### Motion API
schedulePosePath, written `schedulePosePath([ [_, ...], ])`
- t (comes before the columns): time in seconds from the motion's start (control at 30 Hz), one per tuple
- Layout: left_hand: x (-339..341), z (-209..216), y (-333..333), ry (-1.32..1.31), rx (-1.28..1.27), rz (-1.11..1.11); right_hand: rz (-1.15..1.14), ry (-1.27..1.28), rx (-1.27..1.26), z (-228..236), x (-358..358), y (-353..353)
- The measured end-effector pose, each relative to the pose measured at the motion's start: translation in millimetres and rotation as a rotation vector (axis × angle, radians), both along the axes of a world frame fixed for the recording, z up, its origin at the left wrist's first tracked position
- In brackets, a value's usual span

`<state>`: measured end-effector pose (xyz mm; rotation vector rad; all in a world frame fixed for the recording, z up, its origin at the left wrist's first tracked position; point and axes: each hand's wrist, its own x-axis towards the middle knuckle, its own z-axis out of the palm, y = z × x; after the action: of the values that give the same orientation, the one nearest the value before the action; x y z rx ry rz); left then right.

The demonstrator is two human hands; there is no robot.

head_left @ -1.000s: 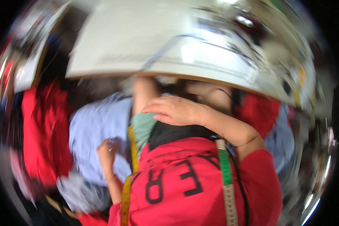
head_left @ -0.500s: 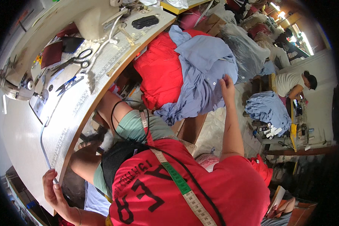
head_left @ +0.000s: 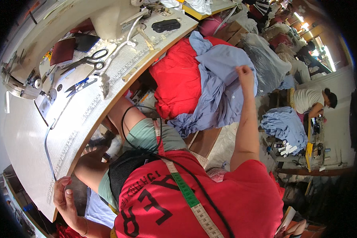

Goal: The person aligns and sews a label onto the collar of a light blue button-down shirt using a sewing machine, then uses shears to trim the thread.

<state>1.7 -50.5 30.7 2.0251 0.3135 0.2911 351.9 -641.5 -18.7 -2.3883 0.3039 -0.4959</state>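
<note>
Some lettering [head_left: 156, 206] shows; right hand [head_left: 246, 75] seemingly pinches cloth [head_left: 222, 61].

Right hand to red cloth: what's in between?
Blue cloth: its folds span the stretch from the right hand to the red cloth, as the head view shows.
</note>
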Motion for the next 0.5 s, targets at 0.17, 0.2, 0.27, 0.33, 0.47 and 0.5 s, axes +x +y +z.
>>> schedulePosePath([
  [0.17, -18, -1, 15, 0.018, -0.023, 0.043, 0.240, -0.185, 1.190, 80, 17, 8],
  [0.2, -15, 0, 13, -0.005, -0.022, 0.051, 0.232, -0.237, 1.190, 102, 23, 10],
  [0.27, -3, 4, 9, -0.024, -0.025, 0.001, 0.237, -0.347, 1.183, 145, 49, -4],
  [0.33, 6, 7, 3, -0.038, -0.035, -0.026, 0.258, -0.452, 1.201, 182, 75, -7],
  [0.47, 19, 9, -11, -0.028, -0.098, -0.054, 0.518, -0.562, 1.148, 263, 84, 21],
  [0.5, 23, 11, -14, -0.019, -0.116, -0.065, 0.712, -0.535, 1.051, 285, 82, 28],
])
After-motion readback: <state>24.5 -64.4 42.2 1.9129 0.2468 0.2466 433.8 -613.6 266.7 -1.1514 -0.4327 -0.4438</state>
